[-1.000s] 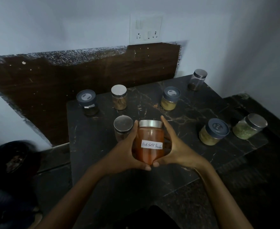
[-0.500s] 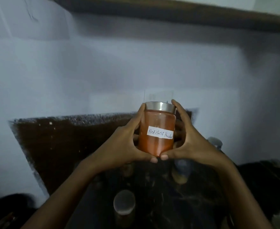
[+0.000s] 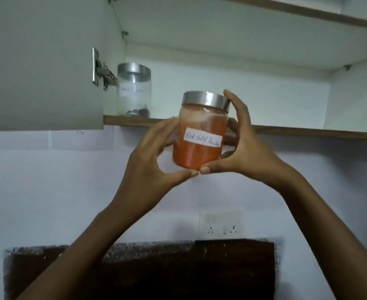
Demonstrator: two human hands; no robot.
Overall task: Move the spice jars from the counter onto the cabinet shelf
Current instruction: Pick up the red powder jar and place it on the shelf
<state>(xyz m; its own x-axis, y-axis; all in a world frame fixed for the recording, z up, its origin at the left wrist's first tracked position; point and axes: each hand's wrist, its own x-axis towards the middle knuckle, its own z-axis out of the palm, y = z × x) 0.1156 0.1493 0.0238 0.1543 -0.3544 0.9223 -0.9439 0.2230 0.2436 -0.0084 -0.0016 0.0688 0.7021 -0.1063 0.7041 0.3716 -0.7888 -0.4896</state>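
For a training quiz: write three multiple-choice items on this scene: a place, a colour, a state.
1. Where on the shelf stands the nearly empty jar? A. left end, beside the hinge B. right end C. middle
2. What colour fills the held jar? A. green B. white C. orange-red
3. What supports the held jar? A. the shelf B. left hand and right hand C. the counter
Key: 1 A, it stands by the hinge; 2 C, orange-red shows through the glass; 3 B, both hands grip it.
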